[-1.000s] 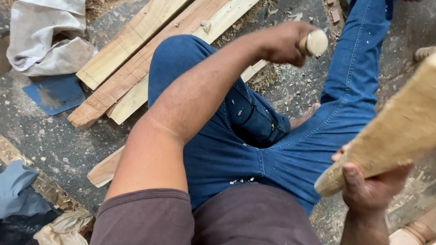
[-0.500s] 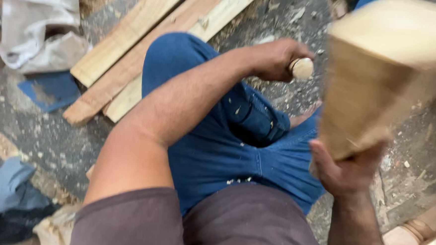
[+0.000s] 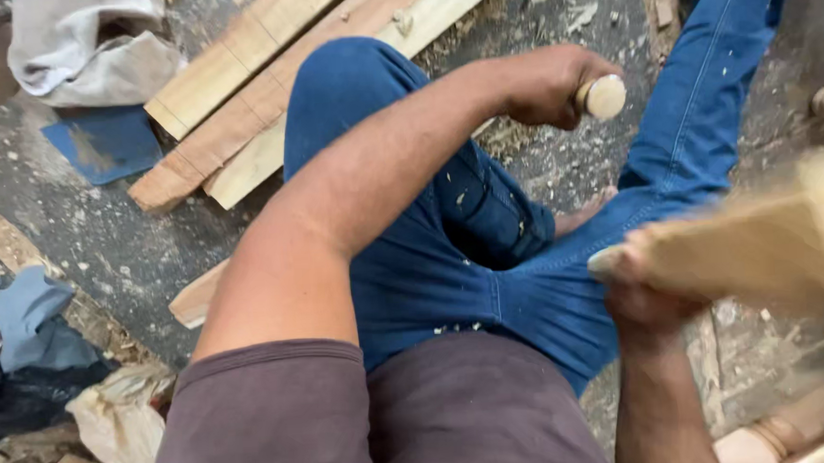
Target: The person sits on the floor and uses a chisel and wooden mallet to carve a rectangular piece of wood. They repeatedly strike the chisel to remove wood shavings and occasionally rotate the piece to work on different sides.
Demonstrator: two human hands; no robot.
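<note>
Two bare hands are engaged: left hand (image 3: pixel 555 85) closed around a round pale wooden handle (image 3: pixel 604 96) above the knee, right hand (image 3: pixel 642 290) gripping a blurred pale timber block (image 3: pixel 761 251) beside the lap, apparently mid-repositioning; steadying the block seems required next.

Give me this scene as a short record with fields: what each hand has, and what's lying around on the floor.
Left hand: closed on a round pale wooden handle, tool end hidden
Right hand: gripping a pale wood block, blurred
Posture: seated on floor, blue jeans
Planks: several lying side by side beyond the knee
Grey cloth: crumpled, upper left
Blue sheet: flat beside the planks
Floor: dusty, with wood chips
</note>
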